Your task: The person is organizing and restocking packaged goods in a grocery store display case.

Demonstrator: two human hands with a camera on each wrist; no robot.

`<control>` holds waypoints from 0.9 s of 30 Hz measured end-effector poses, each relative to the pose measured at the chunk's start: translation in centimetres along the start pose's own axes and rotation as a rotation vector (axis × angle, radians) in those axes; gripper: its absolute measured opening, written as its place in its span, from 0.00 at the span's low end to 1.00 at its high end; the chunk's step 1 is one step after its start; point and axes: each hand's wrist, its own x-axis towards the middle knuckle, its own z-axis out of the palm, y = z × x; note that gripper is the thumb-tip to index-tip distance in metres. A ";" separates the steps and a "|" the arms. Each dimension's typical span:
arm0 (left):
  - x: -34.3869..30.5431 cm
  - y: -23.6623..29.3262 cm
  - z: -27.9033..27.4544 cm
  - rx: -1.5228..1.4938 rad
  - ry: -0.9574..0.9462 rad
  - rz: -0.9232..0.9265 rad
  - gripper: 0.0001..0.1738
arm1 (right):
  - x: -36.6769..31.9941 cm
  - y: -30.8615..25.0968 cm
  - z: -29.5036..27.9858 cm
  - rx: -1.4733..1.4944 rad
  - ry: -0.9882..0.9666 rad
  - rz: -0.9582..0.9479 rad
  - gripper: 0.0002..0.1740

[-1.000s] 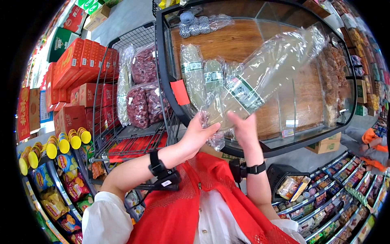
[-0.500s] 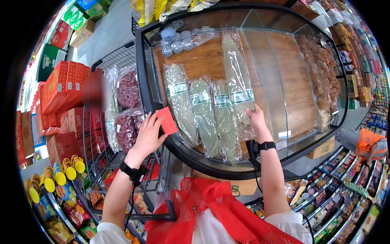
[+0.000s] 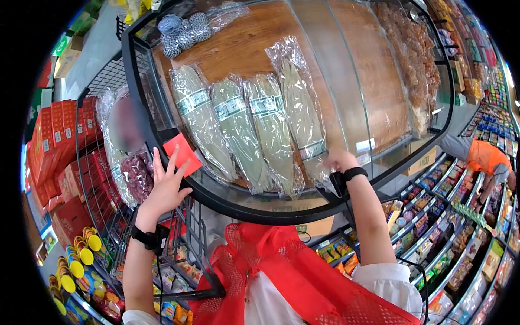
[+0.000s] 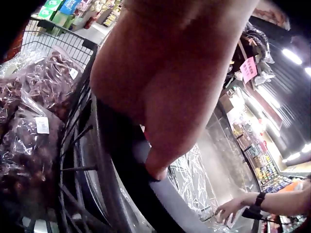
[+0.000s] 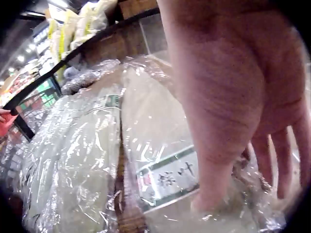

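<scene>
Several clear bags of long, pale green zongzi leaves (image 3: 230,127) lie side by side in a black-framed display case (image 3: 260,216). My right hand (image 3: 344,161) holds the near end of the rightmost bag of zongzi leaves (image 3: 298,97). In the right wrist view, the thumb lies on that bag just below its green-and-white label (image 5: 167,178), with the other fingers over the plastic beside it. Spread fingers show on my left hand (image 3: 165,187), which rests at the case's black rim, touching a red card (image 3: 182,155).
At the left stands a wire shopping cart (image 3: 103,184) with bags of dark red dried fruit (image 4: 29,145). Striped twine balls (image 3: 183,32) sit in the case's far corner, and brown dried goods (image 3: 406,59) at its right end. A person in an orange vest (image 3: 487,162) bends over shelves at the right.
The rightmost bag, held up in both hands a second ago, now lies in the case beside the others. My left hand has left it for the rim. The view has shifted right.
</scene>
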 end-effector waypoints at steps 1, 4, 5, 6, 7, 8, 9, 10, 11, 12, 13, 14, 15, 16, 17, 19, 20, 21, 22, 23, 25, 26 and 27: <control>0.3 0.1 0.0 0.002 -0.032 -0.008 0.39 | -0.1 -1.0 0.2 -0.050 0.229 -0.013 0.26; 0.9 0.3 -0.3 0.014 -0.095 -0.015 0.41 | 1.9 -2.8 0.4 -0.107 0.410 -0.029 0.35; 1.0 0.3 -0.3 0.020 -0.096 -0.014 0.42 | 2.6 -3.3 0.7 -0.120 0.364 -0.035 0.41; 1.0 0.3 -0.3 0.026 -0.096 -0.013 0.42 | 2.2 -4.2 0.9 -0.167 0.353 -0.001 0.41; 1.0 0.2 -0.2 0.032 -0.100 -0.010 0.42 | 2.7 -4.2 1.2 -0.210 0.310 -0.003 0.39; 0.9 0.2 0.0 0.034 -0.084 -0.005 0.42 | 3.3 -4.3 1.1 -0.259 0.270 -0.010 0.37; 0.8 0.2 0.1 0.036 -0.068 0.000 0.42 | 3.3 -4.7 0.5 -0.259 0.271 -0.014 0.37; 0.8 0.2 0.0 0.038 -0.067 -0.002 0.42 | 2.9 -5.4 -0.3 -0.392 0.113 0.044 0.38; 0.7 0.4 -0.2 0.038 -0.076 -0.011 0.42 | 2.4 -6.2 -1.0 -0.524 -0.046 0.103 0.38; 0.7 0.5 -0.3 0.038 -0.085 -0.020 0.43 | 1.8 -7.1 -1.3 -0.525 -0.044 0.099 0.38; 0.7 0.4 -0.3 0.040 -0.084 -0.023 0.43 | 1.2 -8.0 -1.6 -0.446 0.187 0.203 0.38; 0.8 0.4 -0.4 0.036 -0.095 -0.024 0.43 | 0.8 -8.7 -1.7 -0.362 0.418 0.305 0.37; 0.8 0.3 -0.4 0.033 -0.105 -0.030 0.43 | 0.4 -9.3 -1.6 -0.363 0.420 0.297 0.37; 0.7 0.3 -0.4 0.035 -0.102 -0.037 0.43 | -0.1 -9.9 -1.2 -0.337 0.731 0.007 0.38; 0.6 0.3 -0.3 0.043 -0.105 -0.035 0.42 | -0.3 -10.3 -1.0 -0.298 1.030 -0.294 0.39; 0.4 0.2 -0.3 0.064 -0.133 -0.044 0.44 | 1.3 -11.0 -0.6 -0.274 1.086 -0.356 0.40; 0.3 0.2 -0.4 0.072 -0.133 -0.042 0.44 | 2.5 -11.4 0.1 -0.251 1.140 -0.410 0.40; 0.2 0.1 -0.4 0.056 -0.119 -0.043 0.44 | 4.6 -11.0 1.4 -0.205 1.026 -0.363 0.43; 0.0 0.0 -0.5 0.041 -0.105 -0.050 0.44 | 4.8 -11.4 1.7 -0.203 1.025 -0.384 0.43; -0.2 -0.1 -0.4 0.036 -0.084 -0.043 0.46 | 4.9 -11.8 2.3 -0.192 0.947 -0.301 0.43; -0.7 -0.4 -0.1 0.026 -0.049 -0.022 0.47 | 4.9 -12.2 2.3 -0.123 0.878 -0.282 0.44; -1.0 -0.5 -0.1 0.011 -0.038 -0.019 0.48 | 4.8 -12.3 2.2 -0.127 0.876 -0.300 0.44; -1.1 -0.8 0.0 0.008 -0.040 -0.021 0.49 | 4.2 -12.5 1.9 -0.072 0.980 -0.349 0.44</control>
